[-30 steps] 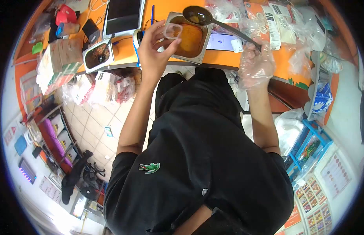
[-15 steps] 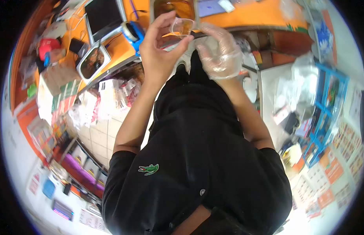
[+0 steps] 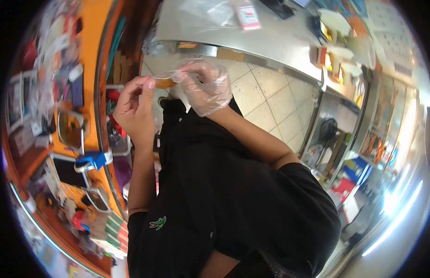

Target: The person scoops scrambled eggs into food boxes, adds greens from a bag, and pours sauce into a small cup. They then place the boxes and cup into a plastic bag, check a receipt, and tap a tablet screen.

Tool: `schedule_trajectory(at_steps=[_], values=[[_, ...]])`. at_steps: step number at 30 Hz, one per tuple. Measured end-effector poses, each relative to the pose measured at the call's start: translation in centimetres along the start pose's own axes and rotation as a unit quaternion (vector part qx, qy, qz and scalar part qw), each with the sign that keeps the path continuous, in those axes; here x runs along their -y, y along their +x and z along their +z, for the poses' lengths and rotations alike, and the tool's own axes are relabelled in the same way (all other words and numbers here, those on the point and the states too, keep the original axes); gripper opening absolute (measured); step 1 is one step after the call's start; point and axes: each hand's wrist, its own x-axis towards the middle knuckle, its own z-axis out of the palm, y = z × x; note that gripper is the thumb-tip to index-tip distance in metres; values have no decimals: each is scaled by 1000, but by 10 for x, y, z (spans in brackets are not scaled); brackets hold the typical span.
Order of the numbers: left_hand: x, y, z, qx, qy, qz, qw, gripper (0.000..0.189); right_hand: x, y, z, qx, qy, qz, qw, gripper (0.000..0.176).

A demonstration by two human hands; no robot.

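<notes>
A small clear plastic cup [image 3: 165, 84] with amber liquid in it is held up between my two hands, above the floor. My bare left hand [image 3: 135, 106] pinches its left side between thumb and fingertips. On the other side is my right hand [image 3: 203, 87], inside a loose clear plastic glove, its thumb and fingers closed at the cup's rim. A thin clear edge runs between the two sets of fingertips along the top of the cup. The right fingertips are partly blurred by the glove's folds.
To the left runs an orange counter [image 3: 93, 41] bearing a metal-rimmed container [image 3: 62, 134], a blue tape dispenser [image 3: 92, 161] and a dark-screened tablet [image 3: 69, 172]. Ahead stands a steel table [image 3: 187, 28] with plastic bags and a red-and-white packet [image 3: 248, 17]. Shelving [image 3: 335, 125] is at right.
My body has turned right, bringing the steel table ahead and the orange counter to my left. My gloved right hand has gone from open beside the cup to closed at its rim.
</notes>
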Motion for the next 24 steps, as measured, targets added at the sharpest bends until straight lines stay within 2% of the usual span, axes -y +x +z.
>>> schedule_trajectory(at_steps=[1, 4, 8, 12, 13, 15, 18, 21, 24], values=[[1, 0, 23, 9, 27, -31, 999, 14, -3, -4, -21, -29, 62, 82, 994, 11], [9, -5, 102, 109, 36, -15, 993, 16, -23, -6, -97, -100, 71, 150, 981, 9], [29, -22, 232, 193, 52, -33, 979, 16, -71, -9, -217, -197, 30, 152, 968, 8], [55, -45, 358, 298, 62, 3, 953, 14, -136, -9, -334, -252, -23, 98, 962, 4], [59, -53, 390, 312, 68, 10, 948, 14, -142, -7, -366, -249, -95, 101, 958, 6], [57, -68, 444, 336, 75, 18, 939, 14, -144, -5, -420, -268, -103, 102, 952, 7], [53, -69, 499, 409, 62, 30, 910, 15, -146, 6, -489, -259, -135, 18, 956, 12], [51, -71, 536, 450, 35, 7, 893, 14, -153, -1, -519, -260, -170, -17, 950, 15], [44, -74, 564, 481, 95, 57, 870, 15, -150, -3, -534, -300, -211, -19, 930, 15]])
